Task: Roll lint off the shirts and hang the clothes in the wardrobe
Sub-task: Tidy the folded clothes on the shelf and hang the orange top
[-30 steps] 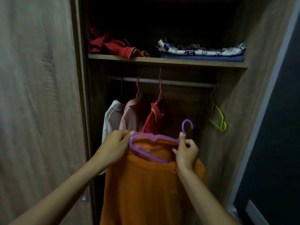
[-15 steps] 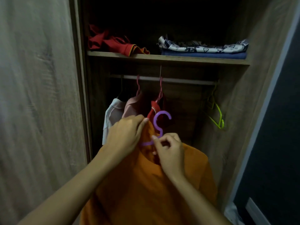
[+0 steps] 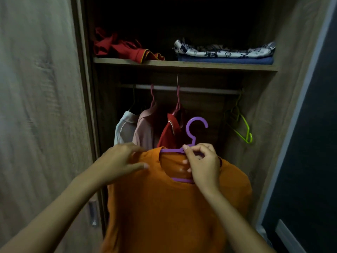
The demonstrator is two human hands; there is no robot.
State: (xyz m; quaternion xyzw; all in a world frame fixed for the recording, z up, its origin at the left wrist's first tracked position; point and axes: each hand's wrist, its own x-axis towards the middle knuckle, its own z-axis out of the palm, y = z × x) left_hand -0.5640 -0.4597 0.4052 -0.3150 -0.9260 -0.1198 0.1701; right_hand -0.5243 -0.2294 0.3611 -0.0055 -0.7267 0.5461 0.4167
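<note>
1. Head view, right hand: the right hand has its grip clamped on the purple hanger, thumb and forefinger pinching the neck just under the hook, the other fingers curled down inside the collar.
2. Head view, left hand: the left hand lies on the near shoulder of the orange shirt. Its grip is loosely apart, fingers stretched over the cloth at the collar edge and thumb pressed on the shoulder; whether any cloth is pinched I cannot tell.
3. Head view, the shirt: it is draped on the purple hanger, held up in front of the open wardrobe, below the rail. The hook points up, not yet over the rail.
4. Head view, behind: a white shirt, a pink shirt and a red shirt hang from the rail. Bare green hangers hang at its right end.
5. Head view, shelf: crumpled red clothes left, folded patterned and blue clothes right.
</note>
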